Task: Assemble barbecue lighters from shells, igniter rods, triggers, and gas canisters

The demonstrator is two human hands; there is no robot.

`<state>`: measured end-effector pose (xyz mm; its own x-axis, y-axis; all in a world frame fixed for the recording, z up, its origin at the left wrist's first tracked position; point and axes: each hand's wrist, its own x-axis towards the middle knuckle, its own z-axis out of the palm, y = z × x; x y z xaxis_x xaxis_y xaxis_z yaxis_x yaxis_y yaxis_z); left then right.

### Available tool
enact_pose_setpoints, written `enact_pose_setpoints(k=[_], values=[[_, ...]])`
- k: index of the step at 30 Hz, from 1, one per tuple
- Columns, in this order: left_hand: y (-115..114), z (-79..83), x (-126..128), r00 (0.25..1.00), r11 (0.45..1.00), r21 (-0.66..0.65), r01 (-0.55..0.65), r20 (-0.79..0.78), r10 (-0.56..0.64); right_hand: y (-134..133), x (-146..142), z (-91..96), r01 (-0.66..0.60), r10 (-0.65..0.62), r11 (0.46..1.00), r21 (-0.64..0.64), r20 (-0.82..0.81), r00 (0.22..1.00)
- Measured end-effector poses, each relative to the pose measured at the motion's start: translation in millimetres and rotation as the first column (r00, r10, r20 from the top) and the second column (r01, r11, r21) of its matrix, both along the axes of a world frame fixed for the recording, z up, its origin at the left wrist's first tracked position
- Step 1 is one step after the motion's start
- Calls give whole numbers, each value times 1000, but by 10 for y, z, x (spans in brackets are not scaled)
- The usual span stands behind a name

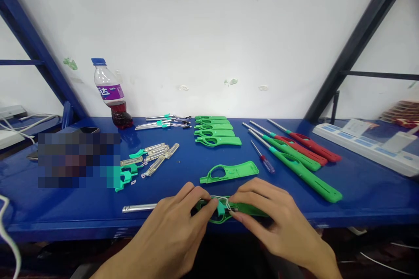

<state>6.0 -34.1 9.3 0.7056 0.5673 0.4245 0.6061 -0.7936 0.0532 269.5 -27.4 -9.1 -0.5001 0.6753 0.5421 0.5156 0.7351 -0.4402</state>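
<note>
At the table's front edge lies an opened green lighter casing [214,220] with a metal tube [139,208] pointing left out of it. My left hand [178,222] is closed over its left part, fingertips against a teal trigger [221,208]. The thumb and forefinger of my right hand [278,216] pinch thin white wire [225,200] beside the trigger, above the casing. My fingers hide much of the casing's inside. Just behind my hands rests the other half of a green casing [231,171], hollow side up.
Farther back are several green casing halves [218,141] and metal tubes with wires [152,126]. Clear fuel tanks [160,159] and teal triggers [126,178] lie left. Right are a screwdriver [267,163], assembled lighters [304,176] and a power strip [366,148]. A bottle [111,96] stands back left.
</note>
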Motion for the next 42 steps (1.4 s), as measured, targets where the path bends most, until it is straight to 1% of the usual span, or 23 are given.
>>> enact_pose_setpoints(k=[4,7,9,11,17,23,27,31,39,42], values=[[84,59,-20,995,996,94,12,-101,-3,19,23,44,41,-36,994,-100,49,998],[147,136,16,982,977,191,99,-180,-64,54,28,55,71,-56,980,-183,88,995],[184,165,53,974,952,258,164,-194,-116,69,27,52,83,-66,971,-225,85,994],[210,167,82,972,934,298,195,-189,-142,70,25,50,95,-76,962,-255,85,993],[231,116,92,967,928,304,215,-202,-158,19,21,96,111,-73,941,-321,128,989],[258,114,105,959,924,312,221,-241,-148,24,3,124,147,-96,923,-356,158,983],[307,108,131,960,914,331,234,-227,-164,41,-18,165,150,-80,898,-414,181,980],[358,104,163,950,896,345,278,-239,-203,36,-23,229,137,-46,878,-458,205,978],[392,165,216,944,883,350,313,-220,-248,49,-24,253,114,-8,878,-465,223,975],[409,167,234,938,878,348,329,-231,-260,43,-21,245,106,-7,887,-450,217,976]])
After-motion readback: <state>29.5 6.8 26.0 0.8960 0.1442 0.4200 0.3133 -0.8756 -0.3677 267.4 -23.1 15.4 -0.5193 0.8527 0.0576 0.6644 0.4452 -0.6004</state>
